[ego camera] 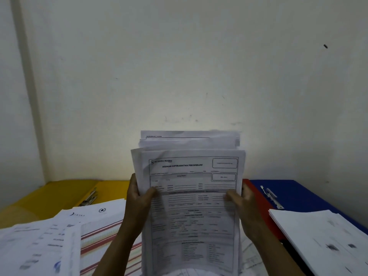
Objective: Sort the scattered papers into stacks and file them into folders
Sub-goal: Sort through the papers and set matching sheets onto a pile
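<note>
At nine o'clock, a yellow folder (49, 194) is lying open on the worktop against the wall, its metal clip (89, 198) showing near its inner edge. Toward seven o'clock, loose papers (39, 242) are spreading over one another, partly covering a striped cloth (103, 236). Just left of centre, the left hand (137, 198) is gripping the left edge of an upright bundle of forms (191, 196), thumb lying across the front sheet and fingers curling behind. The bundle is standing on end at six o'clock, its top sheets fanning unevenly toward the wall at twelve. The right hand (241, 198) is gripping the opposite edge the same way, thumb pressing the front page. At three o'clock, a red folder (258, 200) is peeking out beside a blue folder (302, 194) with its own metal fastener (271, 196). At four o'clock, a neat white stack (318, 236) is resting on the blue folder's near part.
</note>
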